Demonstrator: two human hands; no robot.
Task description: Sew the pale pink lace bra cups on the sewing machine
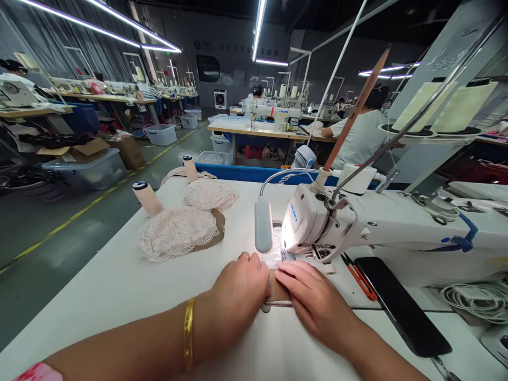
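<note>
A white sewing machine (313, 222) stands in front of me, its lamp lighting a piece of white lace (273, 255) under the needle area. My left hand (242, 286) is curled at the left edge of the lace, its fingertips partly hidden. Flat on the work lies my right hand (313, 296), fingers stretched out toward the presser foot. Between the hands shows a brown flat piece (279, 290), with a pale edge along its near side. To the left rest a lace stack (178, 233) and a second lace stack (210, 194).
Two thread cones (147, 198) stand beside the stacks. Red-handled snips (361, 278) and a black phone (402, 304) lie to the right, near a coiled white cable (476, 301). A grey lamp head (263, 225) hangs left of the needle. A co-worker (361, 132) sits beyond.
</note>
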